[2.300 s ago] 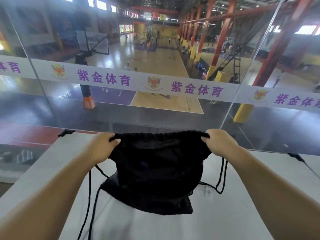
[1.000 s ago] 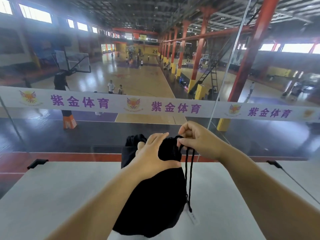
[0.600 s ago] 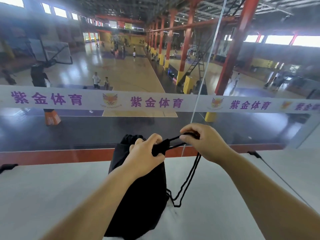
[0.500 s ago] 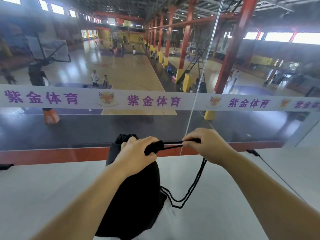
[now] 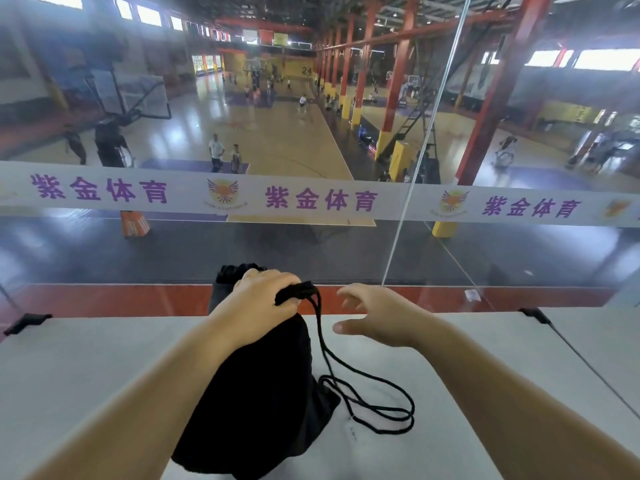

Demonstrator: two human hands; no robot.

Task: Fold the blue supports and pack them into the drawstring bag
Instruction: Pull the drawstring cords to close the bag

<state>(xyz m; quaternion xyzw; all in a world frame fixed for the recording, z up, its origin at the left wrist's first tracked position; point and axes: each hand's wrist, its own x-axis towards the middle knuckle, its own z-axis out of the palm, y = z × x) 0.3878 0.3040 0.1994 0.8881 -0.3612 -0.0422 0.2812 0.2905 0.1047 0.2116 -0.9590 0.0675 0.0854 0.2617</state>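
A black drawstring bag (image 5: 263,403) stands bulging on the white table (image 5: 86,375), its mouth gathered tight. My left hand (image 5: 259,306) clutches the bunched neck from above. The black cords (image 5: 367,400) hang from the neck and lie looped on the table to the bag's right. Just right of the neck hovers my right hand (image 5: 377,317), fingers spread and holding nothing. No blue supports are visible; the bag's inside is hidden.
A glass wall (image 5: 398,244) with a white banner of purple characters (image 5: 311,199) rises right behind the table's far edge. Black clamps (image 5: 27,322) hold it at the left and right (image 5: 533,315). A basketball hall lies below beyond the glass.
My right hand has let go of the cords, which dropped into loops on the table. Earlier it pulled them rightward, cinching the bag's mouth while my left hand kept the neck.
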